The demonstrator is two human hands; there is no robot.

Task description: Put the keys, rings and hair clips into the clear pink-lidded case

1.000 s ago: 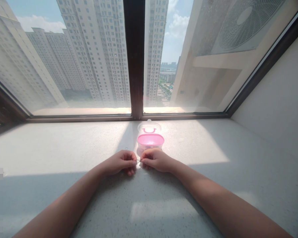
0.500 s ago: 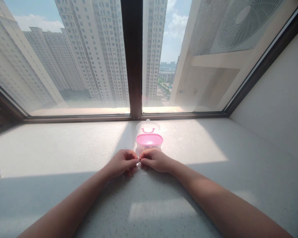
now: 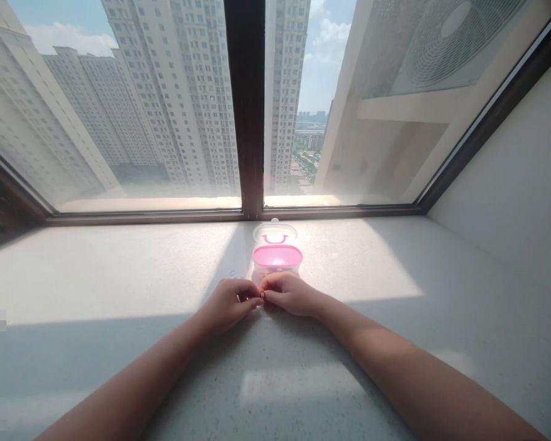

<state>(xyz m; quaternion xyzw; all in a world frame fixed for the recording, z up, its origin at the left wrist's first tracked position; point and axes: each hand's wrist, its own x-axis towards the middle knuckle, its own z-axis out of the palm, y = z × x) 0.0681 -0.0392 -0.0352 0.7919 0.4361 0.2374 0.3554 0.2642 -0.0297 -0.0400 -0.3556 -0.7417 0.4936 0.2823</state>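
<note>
My left hand (image 3: pixel 227 303) and my right hand (image 3: pixel 288 294) meet fingertip to fingertip just above the sill. Between their pinched thumbs and forefingers is a small dark ring-shaped piece (image 3: pixel 262 295), too tiny to make out fully. Both hands are closed on it. Right behind them stands an oval plastic box (image 3: pixel 256 260) with a pink rim. Its clear lid (image 3: pixel 259 233), with a pink handle, is raised at the back. The right hand hides part of the box's front. A small clear ring (image 3: pixel 232 274) lies on the sill beyond the left hand.
The pale speckled windowsill (image 3: pixel 119 269) stretches to both sides, with bands of sun and shadow. Dark window frames (image 3: pixel 245 92) rise behind the box. A white wall (image 3: pixel 509 165) bounds the right. Tall buildings (image 3: pixel 174 92) stand outside the glass.
The left fingers have shifted slightly right, toward the right hand's fingertips. The small ring-shaped piece shows more clearly between them, and the clear ring on the sill is less covered.
</note>
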